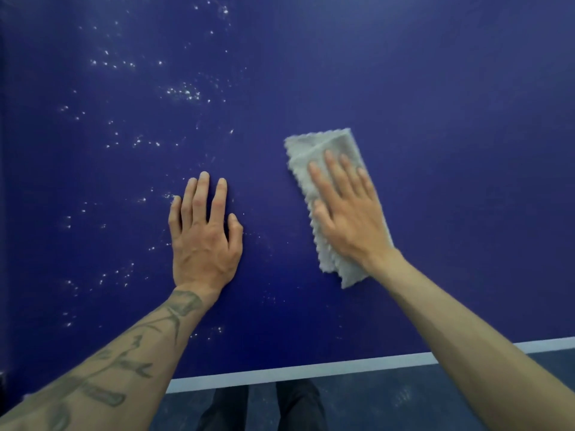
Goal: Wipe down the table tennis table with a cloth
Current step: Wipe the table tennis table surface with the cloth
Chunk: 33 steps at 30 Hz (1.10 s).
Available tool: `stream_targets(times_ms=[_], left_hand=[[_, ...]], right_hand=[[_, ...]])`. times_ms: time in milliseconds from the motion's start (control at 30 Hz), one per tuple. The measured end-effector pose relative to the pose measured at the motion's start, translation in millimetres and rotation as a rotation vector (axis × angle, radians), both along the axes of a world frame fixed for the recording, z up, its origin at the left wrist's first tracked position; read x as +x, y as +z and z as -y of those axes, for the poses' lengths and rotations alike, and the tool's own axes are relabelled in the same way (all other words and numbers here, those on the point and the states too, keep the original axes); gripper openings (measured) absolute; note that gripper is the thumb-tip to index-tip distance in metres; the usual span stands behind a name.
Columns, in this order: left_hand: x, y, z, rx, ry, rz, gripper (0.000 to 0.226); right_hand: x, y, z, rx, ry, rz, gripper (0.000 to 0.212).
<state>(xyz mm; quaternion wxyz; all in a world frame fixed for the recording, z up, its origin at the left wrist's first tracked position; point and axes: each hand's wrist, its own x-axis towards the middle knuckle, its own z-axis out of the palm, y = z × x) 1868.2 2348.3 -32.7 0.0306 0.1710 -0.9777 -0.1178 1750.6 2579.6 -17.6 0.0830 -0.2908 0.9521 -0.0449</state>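
The dark blue table tennis table (435,88) fills most of the view. A folded light grey cloth (314,150) lies on it right of centre. My right hand (345,209) presses flat on the cloth with straight fingers. My left hand (203,234) rests flat on the bare table surface to the left of the cloth, fingers straight. White specks and droplets (183,91) are scattered over the left half of the table. The right half looks free of specks.
The table's near edge with its white line (311,373) runs across the bottom of the view. Below it are a dark floor (389,399) and the person's dark trouser legs (264,405).
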Motion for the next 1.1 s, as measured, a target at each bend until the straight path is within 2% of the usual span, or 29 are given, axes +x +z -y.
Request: stream_targets(times_ms=[67,133,167,233,300,333,400,467,567,633,733,800,833,900,967,1033,1100], left_hand=[[1,0,0,0.003,0.0,0.0,0.058],[1,0,-1,0.003,-0.003,-0.005,0.058],[2,0,-1,0.004,-0.005,-0.008,0.058],[2,0,-1,-0.001,-0.007,-0.015,0.058],[3,1,0,-0.003,-0.015,-0.017,0.058],[3,2,0,0.001,-0.014,-0.02,0.058],[4,3,-1,0.01,-0.01,-0.023,0.057],[5,0,0,0.019,-0.009,-0.029,0.057],[5,1,0,0.036,-0.013,-0.037,0.057],[9,1,2,0.075,-0.039,-0.06,0.058],[30,7,6,0.09,-0.113,-0.067,0.058],[54,11,10,0.055,-0.144,-0.057,0.057],[66,12,11,0.043,-0.155,-0.043,0.058],[86,9,11,0.034,-0.165,-0.007,0.059],[95,3,10,0.008,-0.169,0.02,0.06],[98,-1,9,-0.018,-0.172,0.037,0.061],[98,-3,8,-0.022,-0.166,0.027,0.061]], right_hand=[[-22,0,10,-0.017,-0.217,0.009,0.063],[-28,0,37,-0.049,-0.308,0.023,0.064],[-21,0,49,-0.057,-0.277,0.02,0.064],[11,-1,57,-0.05,-0.081,0.001,0.064],[49,-2,34,-0.021,0.112,-0.004,0.063],[60,-2,14,-0.011,0.133,-0.003,0.063],[63,-2,-28,-0.009,0.004,-0.004,0.063],[53,2,-52,-0.001,-0.256,0.034,0.064],[44,4,-34,-0.03,-0.439,0.056,0.066],[55,1,2,-0.041,-0.374,0.021,0.067],[103,-1,43,-0.037,-0.048,0.0,0.064],[131,4,31,-0.011,0.114,0.006,0.062],[134,4,13,-0.003,0.125,0.007,0.062],[125,5,-25,0.007,-0.007,-0.003,0.063],[105,7,-48,0.012,-0.232,0.012,0.063],[89,5,-38,-0.014,-0.387,0.017,0.063],[89,3,-5,-0.025,-0.396,0.005,0.065]])
